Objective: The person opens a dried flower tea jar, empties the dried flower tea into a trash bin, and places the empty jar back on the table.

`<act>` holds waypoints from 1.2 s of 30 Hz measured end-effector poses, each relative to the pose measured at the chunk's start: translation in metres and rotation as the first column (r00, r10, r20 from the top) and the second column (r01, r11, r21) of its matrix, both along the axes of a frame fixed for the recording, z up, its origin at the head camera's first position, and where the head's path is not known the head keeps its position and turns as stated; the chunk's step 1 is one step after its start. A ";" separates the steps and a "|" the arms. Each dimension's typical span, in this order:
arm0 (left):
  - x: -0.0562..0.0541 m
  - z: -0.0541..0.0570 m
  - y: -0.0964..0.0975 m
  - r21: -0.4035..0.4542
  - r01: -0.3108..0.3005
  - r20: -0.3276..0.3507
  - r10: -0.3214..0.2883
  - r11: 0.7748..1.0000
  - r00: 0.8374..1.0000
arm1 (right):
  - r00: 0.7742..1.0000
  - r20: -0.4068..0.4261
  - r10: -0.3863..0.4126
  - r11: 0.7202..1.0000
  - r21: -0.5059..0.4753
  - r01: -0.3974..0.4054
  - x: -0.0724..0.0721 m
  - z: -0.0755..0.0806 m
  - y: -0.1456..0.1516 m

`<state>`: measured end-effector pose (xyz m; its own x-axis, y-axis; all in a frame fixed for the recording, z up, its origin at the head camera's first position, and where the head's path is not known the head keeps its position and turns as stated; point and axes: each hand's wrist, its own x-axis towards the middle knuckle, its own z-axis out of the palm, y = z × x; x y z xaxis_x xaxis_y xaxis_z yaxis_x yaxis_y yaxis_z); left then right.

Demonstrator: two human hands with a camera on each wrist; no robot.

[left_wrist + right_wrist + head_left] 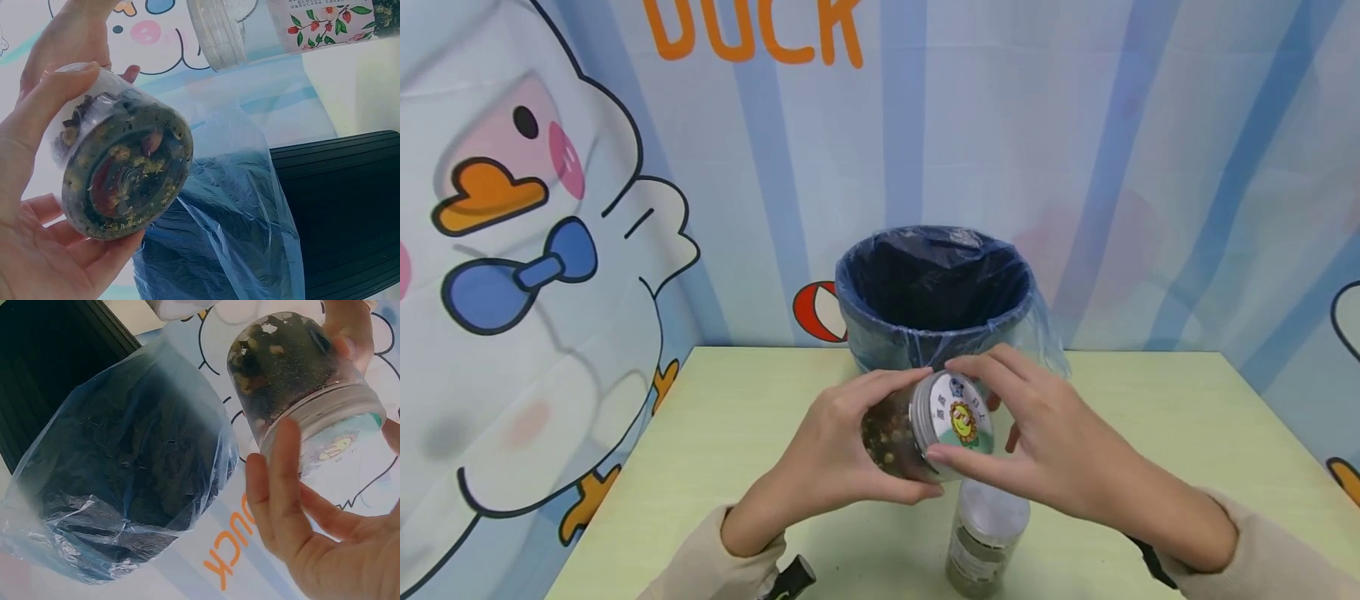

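Observation:
In the head view, a clear jar (pixel 889 432) of dark, mixed dried bits is held tilted above the table. My left hand (pixel 838 446) grips its body, thumb and fingers around the side. The fingers and thumb of my right hand (pixel 1048 437) hold the rim of the lid (pixel 961 417), which carries a white label with a smiling sun. The lid sits on the jar. Dried pieces and a pinkish bud show through the jar's base (pixel 128 175) in the left wrist view. Just below the hands, a second lidded jar (pixel 985 542) stands upright on the table.
A bin (pixel 925 335) lined with a blue plastic bag (pixel 134 450) stands at the table's back edge, behind the hands. The pale green table (pixel 715 433) meets a duck-printed backdrop (pixel 820 150) at the back and sides.

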<state>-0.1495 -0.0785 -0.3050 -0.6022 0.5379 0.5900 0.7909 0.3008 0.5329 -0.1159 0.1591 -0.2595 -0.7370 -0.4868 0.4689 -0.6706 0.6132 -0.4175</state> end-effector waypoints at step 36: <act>-0.005 -0.003 0.001 -0.010 -0.010 -0.046 0.009 1.000 0.999 | 0.940 -0.036 0.339 0.940 0.058 -0.337 -0.014 0.003 0.015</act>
